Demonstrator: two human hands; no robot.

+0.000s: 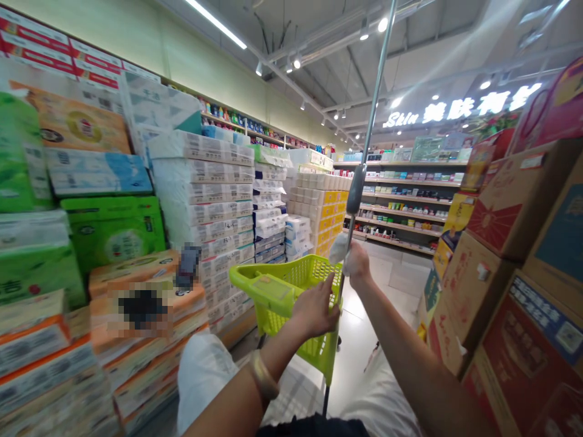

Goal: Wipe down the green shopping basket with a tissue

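A long, thin metal pole (pixel 377 91) with a grey sleeve (pixel 356 189) stands tilted in front of me, its top out of view. My right hand (pixel 358 265) is closed around it just below the sleeve, with a crumpled white cloth (pixel 339 247) in the grip. Lower down, my left hand (pixel 315 308), below a gold bangle (pixel 263 375), is at the pole. Its index finger points along the pole and the other fingers curl about it. Behind my hands stands a lime-green shopping basket cart (pixel 277 294); its inside is partly hidden.
Stacked tissue packs (pixel 204 194) rise on the left, with orange packs (pixel 150 352) close by, partly pixelated. Cardboard cartons (pixel 501 200) are piled on the right. Shelves of small goods (pixel 401 203) stand across the far end. Pale tiled floor (pixel 355 321) runs between the stacks.
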